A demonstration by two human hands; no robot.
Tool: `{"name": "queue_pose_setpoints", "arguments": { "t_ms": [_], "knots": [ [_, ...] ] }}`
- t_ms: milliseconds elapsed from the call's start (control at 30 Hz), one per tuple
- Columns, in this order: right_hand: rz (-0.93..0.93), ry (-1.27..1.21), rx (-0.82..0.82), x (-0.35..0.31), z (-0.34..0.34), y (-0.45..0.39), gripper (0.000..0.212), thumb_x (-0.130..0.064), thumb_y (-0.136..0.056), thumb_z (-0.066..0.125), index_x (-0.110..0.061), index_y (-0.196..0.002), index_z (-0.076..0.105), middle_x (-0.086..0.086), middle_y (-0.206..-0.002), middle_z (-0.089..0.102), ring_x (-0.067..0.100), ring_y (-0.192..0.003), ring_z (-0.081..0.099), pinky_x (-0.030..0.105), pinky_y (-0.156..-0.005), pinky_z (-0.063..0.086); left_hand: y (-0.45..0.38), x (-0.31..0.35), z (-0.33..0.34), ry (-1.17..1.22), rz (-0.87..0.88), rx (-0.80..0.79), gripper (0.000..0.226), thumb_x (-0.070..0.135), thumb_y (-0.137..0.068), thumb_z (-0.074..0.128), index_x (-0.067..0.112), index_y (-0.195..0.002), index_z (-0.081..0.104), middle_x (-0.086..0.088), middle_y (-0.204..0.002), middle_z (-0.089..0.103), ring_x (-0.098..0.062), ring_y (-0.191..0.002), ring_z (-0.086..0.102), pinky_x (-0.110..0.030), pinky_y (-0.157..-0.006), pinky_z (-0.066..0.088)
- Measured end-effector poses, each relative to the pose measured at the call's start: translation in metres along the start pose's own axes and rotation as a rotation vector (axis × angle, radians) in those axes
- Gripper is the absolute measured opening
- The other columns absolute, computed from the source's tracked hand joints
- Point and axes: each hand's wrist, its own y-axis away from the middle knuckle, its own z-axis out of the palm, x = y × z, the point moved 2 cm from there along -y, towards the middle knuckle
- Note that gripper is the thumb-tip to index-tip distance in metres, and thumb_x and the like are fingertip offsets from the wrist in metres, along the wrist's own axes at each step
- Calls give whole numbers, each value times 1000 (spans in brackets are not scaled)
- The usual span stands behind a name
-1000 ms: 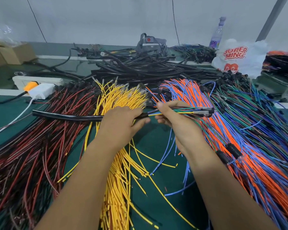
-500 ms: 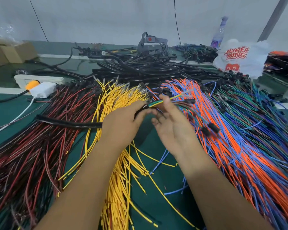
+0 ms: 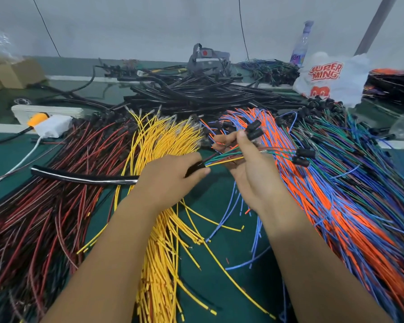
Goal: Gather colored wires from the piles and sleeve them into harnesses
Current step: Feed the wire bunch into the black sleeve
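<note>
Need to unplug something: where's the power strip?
Head view, far left: the power strip lies behind the red wires, beside the white adapter.

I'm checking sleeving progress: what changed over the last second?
The right hand opened, shifted its hold on the wire bundle, and now grips it again with the connector ends raised. The left hand kept gripping the black sleeve, with its end at the wires. The piles stayed put.
</note>
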Motion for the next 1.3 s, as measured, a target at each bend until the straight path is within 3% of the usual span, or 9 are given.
{"name": "queue_pose_setpoints", "arguments": {
  "t_ms": [233,400,500,633,700,867,1033,1167,1300],
  "knots": [
    [132,-144,-71,7,2,0,28,-30,-89,54,-10,-103,67,10,-98,68,21,-93,64,30,-82,54,0,10,-3,105,2,104,15,51,-95,42,47,-108,45,14,-54,43,-13,-58,46,-26,-47,24],
    [81,-431,69,2,-4,-4,39,-38,-84,60,-16,-117,52,11,-105,64,26,-89,69,36,-81,58,-2,7,1,153,-36,66,8,48,-96,44,47,-88,42,13,-63,53,-4,-61,49,-27,-48,25],
    [-7,-352,79,-4,-9,-6,22,-33,-97,47,-16,-105,59,7,-98,67,22,-86,69,33,-78,56,-2,5,4,93,-48,6,17,53,-94,42,40,-97,52,13,-63,53,0,-60,48,-26,-48,26],
    [-111,-224,92,-9,-5,-4,12,-27,-80,62,-16,-81,66,3,-90,70,19,-88,66,32,-82,53,0,5,5,87,-50,-47,21,54,-95,37,38,-90,49,9,-60,50,-3,-57,47,-28,-48,26],
    [-150,-222,103,-9,-6,-5,2,-15,-86,60,-13,-88,61,5,-89,71,17,-86,68,30,-80,54,0,4,5,98,-67,-49,25,54,-96,35,36,-83,47,8,-59,49,-4,-56,47,-28,-48,25],
    [-121,-223,65,-12,-9,-5,24,-16,-102,39,-7,-91,58,10,-90,73,21,-84,71,30,-79,56,1,4,3,127,-61,-30,33,55,-96,37,30,-73,43,6,-58,48,-5,-57,46,-29,-48,25],
    [-39,-163,41,-9,-8,-1,40,-19,-101,38,-11,-74,67,11,-92,71,23,-85,67,30,-74,53,2,4,0,144,-36,31,27,58,-92,42,38,-100,57,11,-64,57,0,-62,51,-26,-49,28],
    [-25,-17,106,-10,-5,0,26,-19,-99,39,-15,-84,61,10,-82,71,21,-70,67,25,-62,50,2,8,-3,63,-18,42,53,77,-83,28,39,-101,58,10,-61,55,-4,-61,49,-25,-51,32],
    [-122,103,146,-9,-6,1,24,-22,-102,40,-13,-94,61,13,-87,69,25,-75,64,33,-70,47,1,6,-6,123,-73,91,53,68,-91,23,29,-91,58,6,-61,52,-10,-66,53,-31,-59,41]
  ]
}}
